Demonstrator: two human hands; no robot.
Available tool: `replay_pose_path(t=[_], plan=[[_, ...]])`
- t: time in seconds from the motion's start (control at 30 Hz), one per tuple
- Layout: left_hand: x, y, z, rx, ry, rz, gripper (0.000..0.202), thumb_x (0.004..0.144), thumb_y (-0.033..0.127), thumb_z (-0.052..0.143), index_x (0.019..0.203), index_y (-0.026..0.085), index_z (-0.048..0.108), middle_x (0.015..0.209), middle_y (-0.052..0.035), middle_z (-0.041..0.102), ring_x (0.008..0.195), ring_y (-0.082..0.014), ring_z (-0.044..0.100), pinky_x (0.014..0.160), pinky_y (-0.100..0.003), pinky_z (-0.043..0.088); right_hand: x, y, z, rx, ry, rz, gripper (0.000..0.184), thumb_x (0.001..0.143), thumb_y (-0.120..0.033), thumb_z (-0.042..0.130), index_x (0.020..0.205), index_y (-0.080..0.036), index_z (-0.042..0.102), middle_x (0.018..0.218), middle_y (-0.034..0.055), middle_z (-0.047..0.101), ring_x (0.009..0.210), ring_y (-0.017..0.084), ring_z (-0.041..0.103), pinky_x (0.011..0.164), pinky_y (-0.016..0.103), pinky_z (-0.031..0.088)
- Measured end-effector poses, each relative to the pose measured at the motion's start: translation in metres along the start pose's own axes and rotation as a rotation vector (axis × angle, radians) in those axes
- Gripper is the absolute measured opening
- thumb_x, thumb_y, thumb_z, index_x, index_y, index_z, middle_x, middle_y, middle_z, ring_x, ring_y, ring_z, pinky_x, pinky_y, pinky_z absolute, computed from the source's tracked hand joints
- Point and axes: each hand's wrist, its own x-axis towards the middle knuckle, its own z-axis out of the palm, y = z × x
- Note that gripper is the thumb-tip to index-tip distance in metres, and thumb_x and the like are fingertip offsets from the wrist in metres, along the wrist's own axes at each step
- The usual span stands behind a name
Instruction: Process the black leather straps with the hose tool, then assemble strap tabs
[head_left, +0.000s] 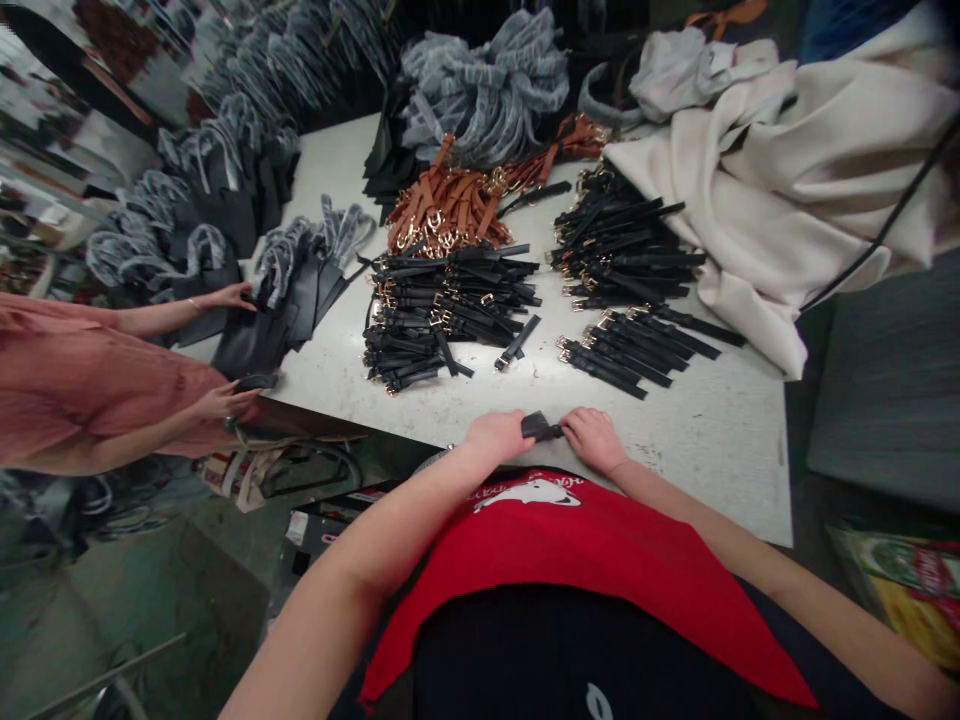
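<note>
Close to the table's front edge, a short black strap spans the gap between my two hands. My left hand is closed on its wider end. The fingers of my right hand pinch the narrow end; any buckle there is too small to make out. Just beyond lies a single black buckle strap. Behind it is a large pile of black buckle straps with gold buckles. To the right, several more black straps lie side by side in a slanting row.
Brown buckle straps and wrapped grey handles lie farther back. Cream fabric drapes over the right side of the table. At left, a co-worker's hands hold black pieces beside black panels with wrapped handles.
</note>
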Motion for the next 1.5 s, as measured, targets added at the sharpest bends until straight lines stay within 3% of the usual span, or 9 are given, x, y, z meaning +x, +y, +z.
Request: replay_pose_path(t=[0.3, 0.47, 0.63, 0.77, 0.87, 1.0, 1.1, 1.3, 1.5], plan=[[0.002, -0.015, 0.004, 0.014, 0.037, 0.068, 0.045, 0.077, 0.053, 0.045, 0.106, 0.020, 0.056, 0.095, -0.0105, 0.068, 0.087, -0.0277, 0.064, 0.072, -0.035, 0.048, 0.000, -0.006, 0.001, -0.037, 0.019, 0.042, 0.025, 0.088, -0.030, 0.038, 0.090, -0.019, 0.060, 0.088, 0.0075, 0.058, 0.083, 0.019, 0.047, 0.073, 0.032, 0.026], [-0.014, -0.069, 0.005, -0.057, 0.097, -0.072, 0.049, 0.079, 0.057, 0.039, 0.108, 0.019, 0.051, 0.095, -0.0109, 0.067, 0.084, -0.0276, 0.064, 0.067, -0.035, 0.048, 0.006, 0.000, -0.002, -0.120, 0.015, 0.119, 0.025, 0.088, -0.029, 0.037, 0.088, -0.019, 0.059, 0.088, 0.0071, 0.058, 0.083, 0.019, 0.047, 0.073, 0.032, 0.027], [-0.030, -0.101, 0.011, -0.129, 0.062, -0.029, 0.048, 0.078, 0.059, 0.040, 0.105, 0.020, 0.052, 0.093, -0.0090, 0.067, 0.082, -0.0257, 0.064, 0.066, -0.032, 0.047, 0.015, 0.004, -0.013, -0.161, -0.005, 0.166, 0.026, 0.088, -0.032, 0.037, 0.088, -0.018, 0.060, 0.087, 0.0078, 0.059, 0.083, 0.020, 0.049, 0.073, 0.032, 0.030], [-0.038, -0.106, 0.012, -0.151, 0.026, 0.039, 0.046, 0.078, 0.059, 0.042, 0.103, 0.022, 0.053, 0.096, -0.0079, 0.067, 0.085, -0.0244, 0.063, 0.067, -0.030, 0.046, 0.019, -0.007, -0.014, -0.156, -0.018, 0.184, 0.029, 0.083, -0.041, 0.046, 0.095, -0.018, 0.059, 0.090, 0.0081, 0.060, 0.085, 0.021, 0.051, 0.073, 0.032, 0.032], [-0.045, -0.110, 0.011, -0.159, 0.044, 0.068, 0.046, 0.079, 0.060, 0.042, 0.105, 0.024, 0.052, 0.097, -0.0072, 0.067, 0.088, -0.0239, 0.062, 0.070, -0.030, 0.045, 0.024, -0.017, -0.010, -0.115, -0.074, 0.228, 0.024, 0.077, -0.039, 0.054, 0.089, -0.019, 0.058, 0.086, 0.0069, 0.061, 0.081, 0.020, 0.053, 0.070, 0.030, 0.034], [-0.052, -0.115, 0.007, -0.196, 0.069, 0.095, 0.047, 0.079, 0.062, 0.040, 0.105, 0.025, 0.053, 0.097, -0.0063, 0.067, 0.089, -0.0240, 0.062, 0.071, -0.029, 0.046, 0.032, -0.032, -0.008, 0.143, -0.090, 0.418, 0.016, 0.075, -0.035, 0.053, 0.082, -0.020, 0.057, 0.072, 0.0023, 0.062, 0.064, 0.015, 0.053, 0.057, 0.026, 0.035], [-0.055, -0.116, 0.002, -0.254, 0.073, 0.094, 0.049, 0.079, 0.063, 0.037, 0.103, 0.025, 0.054, 0.095, -0.0053, 0.067, 0.086, -0.0237, 0.062, 0.068, -0.029, 0.045, 0.036, -0.048, -0.013, 0.356, -0.060, 0.487, 0.021, 0.076, -0.036, 0.049, 0.086, -0.020, 0.059, 0.072, 0.0020, 0.064, 0.063, 0.016, 0.055, 0.056, 0.027, 0.038], [-0.048, -0.105, -0.008, -0.391, 0.129, 0.069, 0.052, 0.079, 0.065, 0.034, 0.102, 0.025, 0.056, 0.091, -0.0040, 0.067, 0.080, -0.0217, 0.062, 0.063, -0.028, 0.044, 0.039, -0.085, -0.024, 0.534, 0.042, 0.378, 0.030, 0.077, -0.029, 0.042, 0.100, -0.020, 0.061, 0.093, 0.0054, 0.065, 0.084, 0.018, 0.058, 0.074, 0.032, 0.044], [-0.044, -0.090, -0.008, -0.492, 0.197, 0.002, 0.054, 0.078, 0.065, 0.035, 0.102, 0.022, 0.057, 0.090, -0.0052, 0.067, 0.080, -0.0217, 0.062, 0.064, -0.028, 0.044, 0.024, -0.089, -0.032, 0.498, 0.117, 0.304, 0.025, 0.078, -0.026, 0.044, 0.093, -0.020, 0.063, 0.082, 0.0058, 0.058, 0.079, 0.019, 0.054, 0.072, 0.033, 0.043]])
